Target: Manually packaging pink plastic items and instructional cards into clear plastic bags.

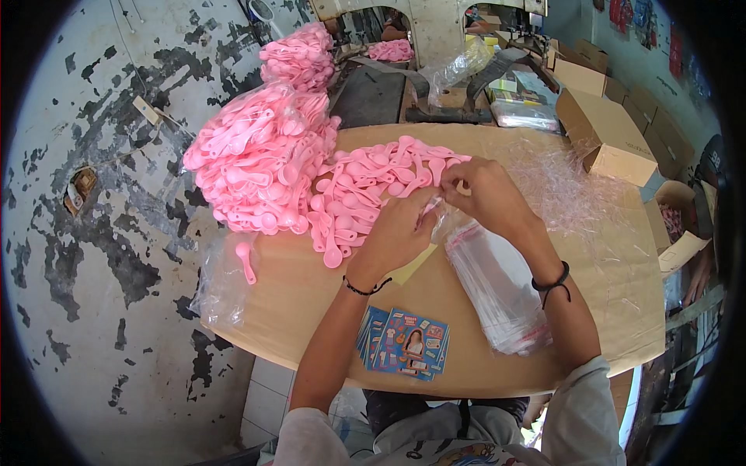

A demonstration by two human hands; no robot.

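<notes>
My left hand (396,233) and my right hand (486,194) meet over the middle of a round wooden table (311,311). Both pinch the mouth of a small clear plastic bag (437,211) held between them. A heap of pink plastic spoons (365,194) lies just left of my hands, and a bigger bagged pile of pink spoons (256,159) sits further left. A stack of flat clear bags (497,287) lies under my right forearm. A small stack of printed colour cards (408,342) rests near the table's front edge, beside my left forearm.
One loose pink spoon (246,260) lies at the table's left edge on clear plastic. Crumpled clear film (559,186) covers the right side. Cardboard boxes (606,132) stand at the back right. More pink spoons (299,58) pile up behind. A peeling wall (101,194) runs along the left.
</notes>
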